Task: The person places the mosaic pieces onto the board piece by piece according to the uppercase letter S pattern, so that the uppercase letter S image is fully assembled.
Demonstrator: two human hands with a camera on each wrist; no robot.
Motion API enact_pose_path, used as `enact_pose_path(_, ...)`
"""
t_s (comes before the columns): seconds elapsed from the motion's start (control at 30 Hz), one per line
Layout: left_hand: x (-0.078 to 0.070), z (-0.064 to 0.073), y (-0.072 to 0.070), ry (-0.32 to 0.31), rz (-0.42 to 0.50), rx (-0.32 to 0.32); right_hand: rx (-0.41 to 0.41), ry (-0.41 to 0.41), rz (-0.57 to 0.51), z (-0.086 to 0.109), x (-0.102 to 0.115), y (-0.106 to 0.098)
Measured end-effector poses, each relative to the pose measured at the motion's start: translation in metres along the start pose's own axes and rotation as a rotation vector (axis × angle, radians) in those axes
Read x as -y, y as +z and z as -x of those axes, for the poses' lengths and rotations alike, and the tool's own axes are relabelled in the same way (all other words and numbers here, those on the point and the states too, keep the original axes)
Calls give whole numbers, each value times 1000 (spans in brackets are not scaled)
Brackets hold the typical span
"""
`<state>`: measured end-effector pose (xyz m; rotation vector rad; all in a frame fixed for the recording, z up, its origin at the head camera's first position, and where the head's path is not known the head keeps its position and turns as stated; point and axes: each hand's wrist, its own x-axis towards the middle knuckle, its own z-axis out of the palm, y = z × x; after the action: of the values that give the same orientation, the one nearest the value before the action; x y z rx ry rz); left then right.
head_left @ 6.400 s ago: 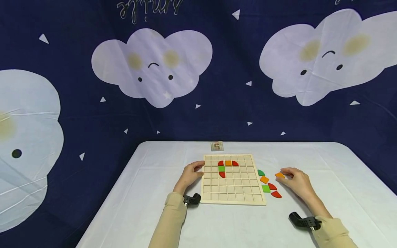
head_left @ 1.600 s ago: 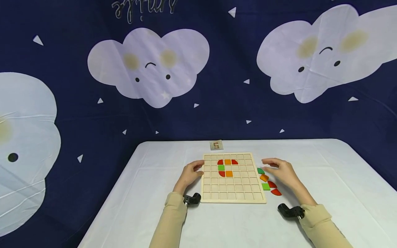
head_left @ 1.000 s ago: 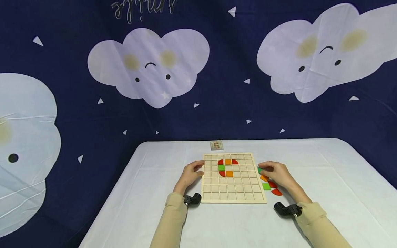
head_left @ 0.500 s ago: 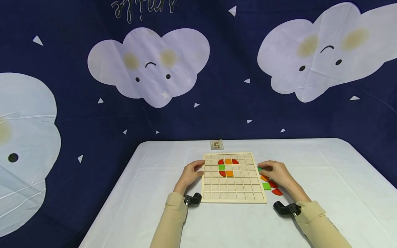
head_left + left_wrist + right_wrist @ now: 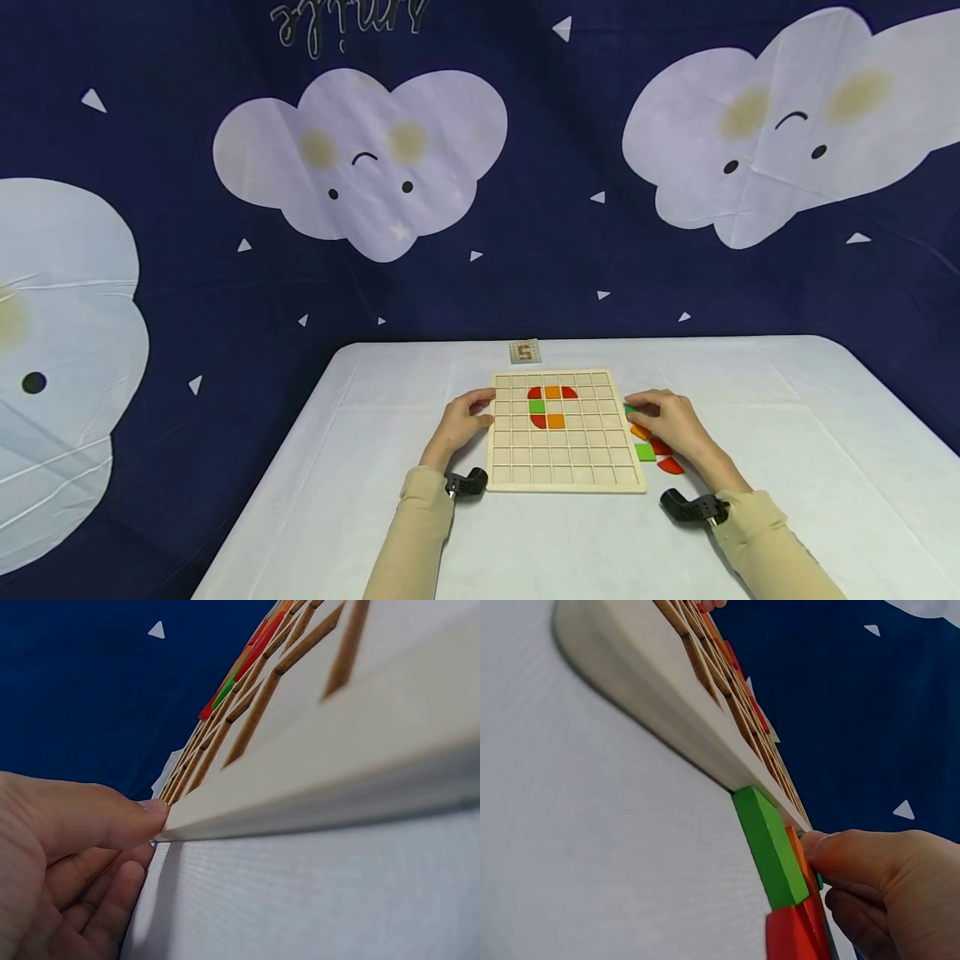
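Your right hand (image 5: 672, 426) has come in, pinching the dark green piece (image 5: 630, 409); your left hand (image 5: 454, 426), loose, touches the board (image 5: 570, 457). Hasty lifting might jostle the adjoining orange piece (image 5: 641, 432).

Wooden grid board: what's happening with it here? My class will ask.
A person's left grip touches the left edge of the wooden grid board; the right grip is at a dark green piece by its right edge, though whether it is held is unclear. Six coloured pieces sit in the board's cells; an orange piece, a light green piece and two red pieces lie beside it.
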<state>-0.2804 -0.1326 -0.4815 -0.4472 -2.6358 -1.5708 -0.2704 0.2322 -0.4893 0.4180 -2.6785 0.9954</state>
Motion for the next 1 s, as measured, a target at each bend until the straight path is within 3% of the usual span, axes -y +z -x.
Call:
enact_pose_path(0.27, -1, 1, -1, 5, 4, 3, -61, -13, -20, -1, 5, -7)
enact_pose_path(1.0, 0, 1, 0, -3, -12, 4, -102, -64, -28, -7, 30, -24)
